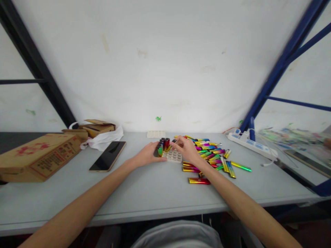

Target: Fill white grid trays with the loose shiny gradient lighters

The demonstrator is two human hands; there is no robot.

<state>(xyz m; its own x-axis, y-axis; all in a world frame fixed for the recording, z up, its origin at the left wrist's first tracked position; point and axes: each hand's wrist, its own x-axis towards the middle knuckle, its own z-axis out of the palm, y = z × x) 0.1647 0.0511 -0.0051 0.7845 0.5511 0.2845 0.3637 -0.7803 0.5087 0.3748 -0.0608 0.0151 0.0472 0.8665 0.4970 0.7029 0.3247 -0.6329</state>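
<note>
A pale tray with round-edged slots (176,157) lies on the grey table, with several shiny coloured lighters (160,148) standing upright in its left part. My left hand (150,154) is spread around the tray's left side, its thumb along the front edge and its fingers behind the standing lighters. Over the tray's back right part, my right hand (185,148) pinches a dark-topped lighter (174,141), its lower part hard to make out. Many metallic lighters (212,155) lie in a loose pile right of the tray, partly behind my right forearm.
A second pale tray (156,134) lies by the wall. On the left are a phone (108,156), a white plastic bag (106,139) and a cardboard box (38,156). A white power strip (252,146) lies at the right, beside a blue metal frame (278,72).
</note>
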